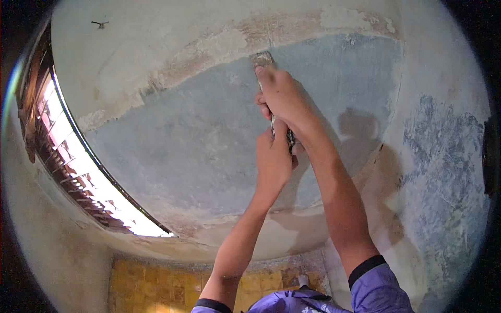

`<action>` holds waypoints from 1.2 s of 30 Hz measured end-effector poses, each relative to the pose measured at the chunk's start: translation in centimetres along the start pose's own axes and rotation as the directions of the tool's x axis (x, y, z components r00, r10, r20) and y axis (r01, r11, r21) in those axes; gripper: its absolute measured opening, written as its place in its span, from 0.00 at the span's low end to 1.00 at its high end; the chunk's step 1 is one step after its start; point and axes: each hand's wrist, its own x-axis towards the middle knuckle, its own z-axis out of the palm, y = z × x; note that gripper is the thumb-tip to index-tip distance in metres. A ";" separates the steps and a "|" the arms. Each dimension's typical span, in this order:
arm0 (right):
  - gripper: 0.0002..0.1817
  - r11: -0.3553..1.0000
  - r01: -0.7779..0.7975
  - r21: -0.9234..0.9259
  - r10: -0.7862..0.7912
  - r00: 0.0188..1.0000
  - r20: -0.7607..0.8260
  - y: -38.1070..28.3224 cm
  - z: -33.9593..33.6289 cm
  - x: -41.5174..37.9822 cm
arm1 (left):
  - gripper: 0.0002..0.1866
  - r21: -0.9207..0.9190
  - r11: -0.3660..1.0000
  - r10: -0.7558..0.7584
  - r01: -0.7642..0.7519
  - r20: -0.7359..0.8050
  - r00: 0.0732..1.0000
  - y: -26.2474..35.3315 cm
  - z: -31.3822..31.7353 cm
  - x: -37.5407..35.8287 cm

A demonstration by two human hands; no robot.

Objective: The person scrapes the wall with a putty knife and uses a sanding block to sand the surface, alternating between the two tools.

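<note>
A scraper (262, 59) lies with its flat, worn blade against the wall, right at the upper edge of a large grey-blue patch (182, 151). My right hand (284, 99) is closed around its upper part, the thumb pressed along the blade. Lower down, my left hand (275, 159) grips the dark, paint-spattered handle, just below the right hand. Above the blade, the pale wall coating (209, 49) has a ragged edge with brownish bare spots.
A window opening with bars (78, 161) lets in bright light at the left. Yellow floor tiles (156, 284) show at the bottom. The adjoining wall on the right carries mottled blue paint (443, 156). A small dark hook (100, 24) sticks out at upper left.
</note>
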 end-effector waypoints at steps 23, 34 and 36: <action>0.23 0.999 -0.029 0.019 0.029 1.000 -0.005 0.2 -1.2 -0.8 | 0.24 -0.123 0.992 0.046 -0.037 0.068 0.997 -0.8 0.8 0.1; 0.23 1.000 0.015 0.005 -0.015 1.000 0.001 0.4 -2.7 0.8 | 0.23 -0.077 0.993 0.089 -0.085 0.037 0.995 -0.8 2.6 1.3; 0.23 0.999 0.012 0.036 -0.012 1.000 0.016 0.7 -3.0 1.2 | 0.24 0.009 0.964 0.266 -0.267 0.039 0.963 -1.5 3.0 1.8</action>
